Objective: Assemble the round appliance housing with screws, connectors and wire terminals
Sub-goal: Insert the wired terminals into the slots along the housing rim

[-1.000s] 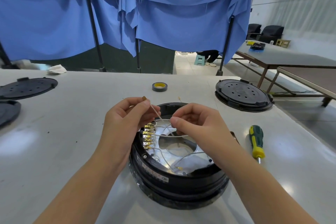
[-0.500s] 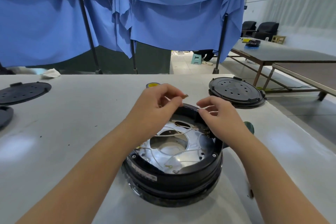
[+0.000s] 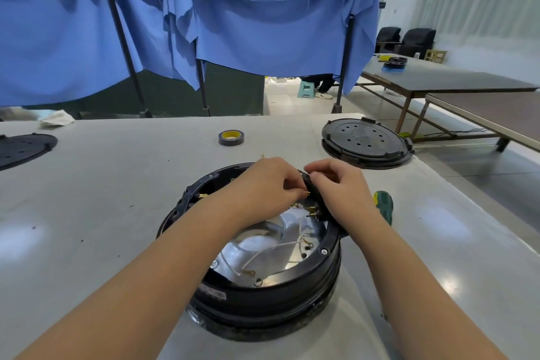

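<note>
Both hands (image 3: 304,184) hide the housing (image 3: 263,295) far rim's terminals.

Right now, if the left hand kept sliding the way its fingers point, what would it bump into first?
Most likely the right hand. The left hand points rightward over the round black housing, pinching a brass wire terminal just short of the other hand's fingers, though depth is hard to judge.
</note>
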The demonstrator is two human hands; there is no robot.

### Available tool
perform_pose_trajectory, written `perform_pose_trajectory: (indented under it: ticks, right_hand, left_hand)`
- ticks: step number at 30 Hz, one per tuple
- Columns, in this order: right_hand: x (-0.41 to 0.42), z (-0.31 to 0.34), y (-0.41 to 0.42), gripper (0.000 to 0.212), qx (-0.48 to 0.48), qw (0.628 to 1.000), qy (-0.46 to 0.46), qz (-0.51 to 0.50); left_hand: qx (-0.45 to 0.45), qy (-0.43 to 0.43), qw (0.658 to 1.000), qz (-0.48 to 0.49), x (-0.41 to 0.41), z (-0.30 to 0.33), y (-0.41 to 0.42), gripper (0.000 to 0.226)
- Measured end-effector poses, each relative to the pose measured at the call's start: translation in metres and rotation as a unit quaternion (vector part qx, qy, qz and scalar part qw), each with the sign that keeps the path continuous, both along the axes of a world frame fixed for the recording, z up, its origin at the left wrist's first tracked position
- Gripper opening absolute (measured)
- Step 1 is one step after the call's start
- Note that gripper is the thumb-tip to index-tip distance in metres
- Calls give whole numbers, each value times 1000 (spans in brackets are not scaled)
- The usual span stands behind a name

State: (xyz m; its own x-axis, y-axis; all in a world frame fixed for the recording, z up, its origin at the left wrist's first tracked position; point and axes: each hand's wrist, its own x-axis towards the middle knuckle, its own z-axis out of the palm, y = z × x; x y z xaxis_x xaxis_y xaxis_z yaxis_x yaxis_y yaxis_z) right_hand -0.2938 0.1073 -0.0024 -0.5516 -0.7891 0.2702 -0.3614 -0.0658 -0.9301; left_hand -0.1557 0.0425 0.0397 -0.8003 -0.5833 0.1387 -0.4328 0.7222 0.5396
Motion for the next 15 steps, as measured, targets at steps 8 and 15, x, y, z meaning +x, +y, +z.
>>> perform_pose_trajectory:
  ticks: [8, 15]
  right_hand:
    - [0, -2, -2, 24, 7, 1000, -10, 4]
    - [1, -1, -2, 24, 5, 1000, -4, -1]
  left_hand:
    - [56, 1, 998, -11, 0, -9, -3, 13]
    - [141, 14, 989, -38, 2, -10, -11, 14]
